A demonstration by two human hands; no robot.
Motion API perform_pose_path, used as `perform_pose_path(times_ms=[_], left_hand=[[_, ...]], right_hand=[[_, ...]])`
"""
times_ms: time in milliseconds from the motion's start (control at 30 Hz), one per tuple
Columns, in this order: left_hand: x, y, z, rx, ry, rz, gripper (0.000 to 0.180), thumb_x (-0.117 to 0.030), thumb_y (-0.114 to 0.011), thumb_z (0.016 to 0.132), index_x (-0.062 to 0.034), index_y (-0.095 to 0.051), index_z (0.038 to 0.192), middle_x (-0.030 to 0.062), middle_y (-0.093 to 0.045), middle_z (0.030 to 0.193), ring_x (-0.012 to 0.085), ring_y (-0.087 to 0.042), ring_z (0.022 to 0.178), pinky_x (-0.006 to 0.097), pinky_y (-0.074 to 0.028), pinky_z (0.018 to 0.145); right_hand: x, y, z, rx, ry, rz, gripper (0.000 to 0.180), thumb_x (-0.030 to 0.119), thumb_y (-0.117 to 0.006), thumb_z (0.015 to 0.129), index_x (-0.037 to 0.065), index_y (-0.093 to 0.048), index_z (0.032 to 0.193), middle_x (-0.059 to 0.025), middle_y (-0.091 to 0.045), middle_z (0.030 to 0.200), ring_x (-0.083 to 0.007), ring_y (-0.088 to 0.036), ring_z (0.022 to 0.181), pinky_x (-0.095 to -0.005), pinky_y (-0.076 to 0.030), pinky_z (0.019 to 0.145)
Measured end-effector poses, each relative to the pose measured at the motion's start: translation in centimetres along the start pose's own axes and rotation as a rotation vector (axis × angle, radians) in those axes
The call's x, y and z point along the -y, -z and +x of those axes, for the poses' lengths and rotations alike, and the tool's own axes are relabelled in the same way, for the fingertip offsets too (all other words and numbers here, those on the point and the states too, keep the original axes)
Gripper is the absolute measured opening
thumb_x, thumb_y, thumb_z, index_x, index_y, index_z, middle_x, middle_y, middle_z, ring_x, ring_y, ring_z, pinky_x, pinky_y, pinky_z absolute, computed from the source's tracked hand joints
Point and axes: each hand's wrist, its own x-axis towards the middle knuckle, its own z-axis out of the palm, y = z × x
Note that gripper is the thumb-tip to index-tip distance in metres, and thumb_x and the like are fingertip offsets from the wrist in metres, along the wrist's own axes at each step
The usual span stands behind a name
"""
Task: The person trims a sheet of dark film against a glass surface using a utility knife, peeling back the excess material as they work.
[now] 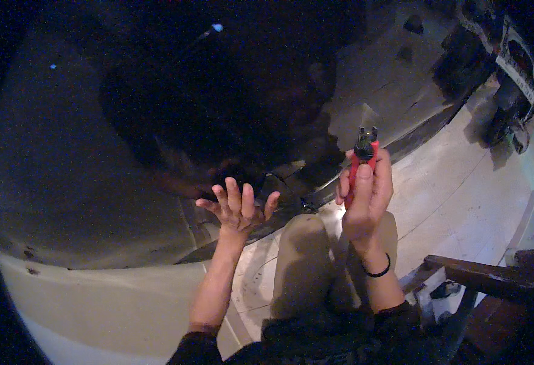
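Note:
My left hand (pixel 235 212) is raised in front of a large dark glossy panel (pixel 139 228), its fingers spread and nothing in it. I cannot tell whether it touches the panel. To the right, my right hand (pixel 367 198) is closed around a pair of red-handled pliers (pixel 364 155). Their dark metal head points up and away from me, with the two jaw tips apart. A black band (pixel 379 267) circles my right wrist. Just right of my left hand, a small dark gap or part at the panel's lower edge is too dim to make out.
My knees (pixel 303 243) are bent below my hands, over a pale tiled floor (pixel 449 164). At the lower right stands a brown wooden piece of furniture (pixel 480 274). A parked motorcycle (pixel 516 79) is at the far right. Bright spots reflect in the panel.

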Motion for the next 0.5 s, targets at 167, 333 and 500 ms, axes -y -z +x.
perform_pose_path(times_ms=[167,333,500], left_hand=[[0.0,-0.2,-0.1,0.038,0.094,0.106,0.068,-0.051,-0.055,0.105,-0.0090,-0.040,0.157,0.0239,-0.038,0.166,0.0433,-0.018,0.162,0.072,0.003,0.126],[-0.3,1.6,3.3,0.006,0.057,0.153,0.054,-0.039,-0.064,0.104,-0.0093,-0.054,0.148,0.0170,-0.053,0.151,0.0347,-0.041,0.149,0.056,-0.016,0.125],[1.6,2.5,7.5,-0.072,0.048,0.222,0.054,-0.045,-0.073,0.100,-0.0172,-0.058,0.143,0.0050,-0.061,0.138,0.0244,-0.053,0.135,0.049,-0.022,0.119]], right_hand=[[-1.5,2.0,-0.9,-0.012,-0.058,-0.113,0.027,0.026,-0.047,0.114,0.003,-0.052,0.127,0.0005,-0.052,0.072,-0.0060,-0.046,0.057,-0.0241,-0.038,0.050],[1.5,4.0,-0.5,-0.067,-0.025,-0.175,0.028,0.026,-0.048,0.115,0.007,-0.047,0.135,0.0009,-0.052,0.075,-0.0068,-0.047,0.060,-0.0243,-0.039,0.052],[2.8,1.9,-2.1,-0.118,0.051,-0.403,0.028,0.018,-0.072,0.103,0.003,-0.063,0.125,0.0050,-0.058,0.076,-0.0046,-0.049,0.066,-0.0244,-0.042,0.057]])
